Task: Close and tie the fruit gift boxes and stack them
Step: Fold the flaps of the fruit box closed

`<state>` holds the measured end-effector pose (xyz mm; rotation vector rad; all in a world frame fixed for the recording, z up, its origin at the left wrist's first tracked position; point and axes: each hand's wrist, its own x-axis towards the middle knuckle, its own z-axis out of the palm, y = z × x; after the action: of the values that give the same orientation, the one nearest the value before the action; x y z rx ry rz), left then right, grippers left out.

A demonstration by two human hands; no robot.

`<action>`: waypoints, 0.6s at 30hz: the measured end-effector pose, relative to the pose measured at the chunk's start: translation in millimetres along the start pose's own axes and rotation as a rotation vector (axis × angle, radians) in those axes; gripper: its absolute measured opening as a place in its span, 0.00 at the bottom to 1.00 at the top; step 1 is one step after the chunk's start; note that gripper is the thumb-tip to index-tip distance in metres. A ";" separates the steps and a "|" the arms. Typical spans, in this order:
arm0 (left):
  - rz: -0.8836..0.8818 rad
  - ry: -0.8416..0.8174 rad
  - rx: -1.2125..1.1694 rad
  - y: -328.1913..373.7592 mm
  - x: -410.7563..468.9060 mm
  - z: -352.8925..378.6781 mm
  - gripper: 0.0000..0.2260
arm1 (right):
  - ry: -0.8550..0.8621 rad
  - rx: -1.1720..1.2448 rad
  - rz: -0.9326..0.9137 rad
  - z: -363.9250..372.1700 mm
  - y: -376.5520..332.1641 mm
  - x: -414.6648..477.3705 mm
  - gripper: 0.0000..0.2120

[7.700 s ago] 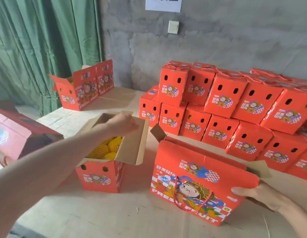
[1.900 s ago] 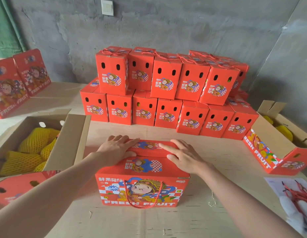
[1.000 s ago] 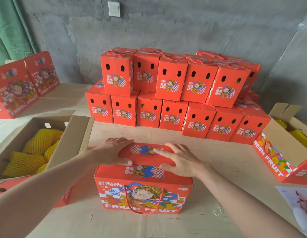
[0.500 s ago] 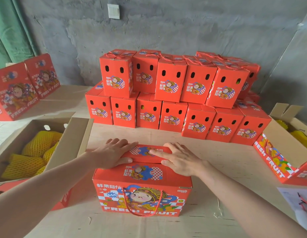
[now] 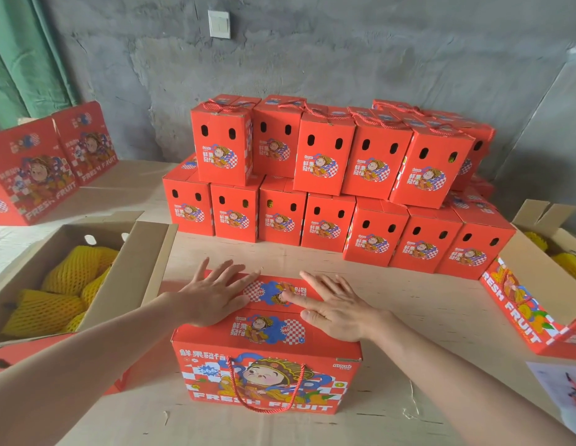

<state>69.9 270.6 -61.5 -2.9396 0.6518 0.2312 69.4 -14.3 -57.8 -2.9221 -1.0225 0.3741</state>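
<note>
Far left, an open gift box [image 5: 145, 272] exposing fruit in yellow foam netting [image 5: 55, 300], presumably awaiting closure; left hand [image 5: 212, 294], fingers straight and spread, pressing flat on the top flaps of the fruit gift box [image 5: 267, 358], grasping nothing; this box stands upright at centre on the table [image 5: 409, 300], its red rope handle [image 5: 274, 412] hanging loose down the front, not yet tied; right hand [image 5: 335, 310] likewise flat and ungrasping on the lid, probably so both flaps seat evenly; behind, the two-tier stack of closed boxes [image 5: 328, 188]; far right, another open box [image 5: 537, 300].
</note>
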 end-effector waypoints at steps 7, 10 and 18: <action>-0.231 0.120 -0.168 71.5 -28.3 6.1 0.25 | 0.076 0.027 0.066 -0.8 -2.4 -0.9 0.19; -0.252 0.234 -0.229 129.2 -44.5 15.2 0.26 | 0.111 0.054 0.096 0.9 -2.7 0.5 0.19; -0.300 0.358 -0.273 152.6 -35.7 20.9 0.33 | 0.303 0.104 0.252 12.7 -10.1 -1.9 0.20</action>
<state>-29.9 151.1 -88.8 -3.3228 0.2143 -0.2622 58.8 -8.3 -68.7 -2.8951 -0.5817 -0.0155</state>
